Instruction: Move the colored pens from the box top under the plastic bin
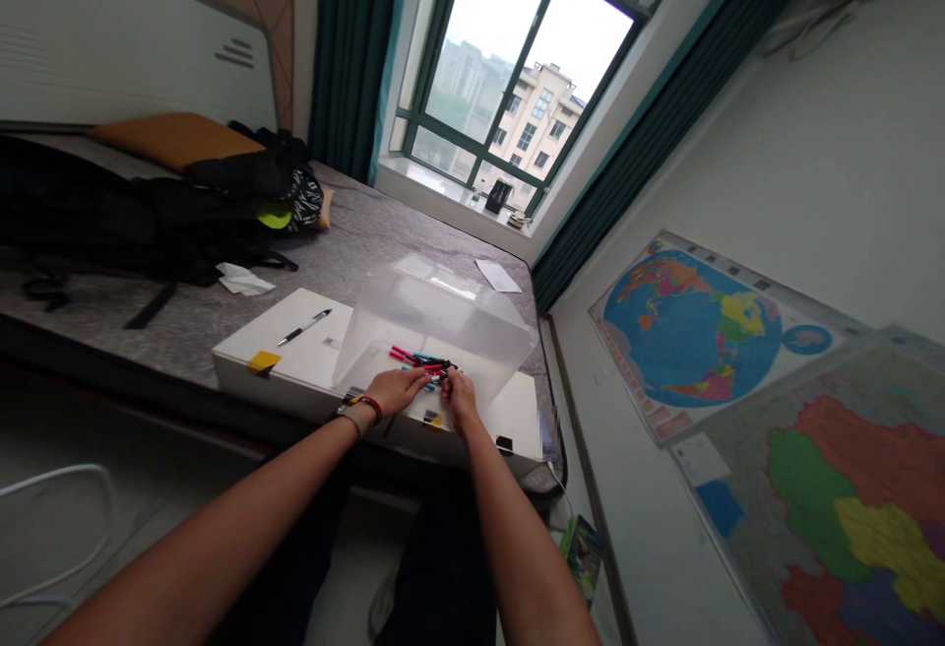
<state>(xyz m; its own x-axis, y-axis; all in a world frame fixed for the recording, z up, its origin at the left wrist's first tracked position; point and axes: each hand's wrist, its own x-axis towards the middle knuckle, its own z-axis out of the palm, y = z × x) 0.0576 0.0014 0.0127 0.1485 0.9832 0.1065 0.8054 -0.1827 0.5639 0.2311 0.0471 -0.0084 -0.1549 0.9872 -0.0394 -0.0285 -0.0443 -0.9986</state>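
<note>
A loose pile of pens [403, 355], with red, teal and black barrels, lies at the mouth of a clear plastic bin [462, 303] tipped on its side. My left hand [397, 391], with bands at the wrist, reaches the near left side of the pile, fingers stretched out and low over the pens. On the right of the pile, my right hand [459, 398] has its fingers curled together in a pinch; what sits between them is too small to make out. Beneath everything is a flat white box [255, 326]. A black-and-silver pen [305, 327] lies alone on its left part.
The white box rests on a grey marbled mattress [346, 223]. A black backpack [140, 223] and a crumpled tissue [245, 280] are at left. Behind the bin lies a white paper [497, 276]. Wall maps [694, 321] hang at right, and a cable [559, 488] runs down the mattress edge.
</note>
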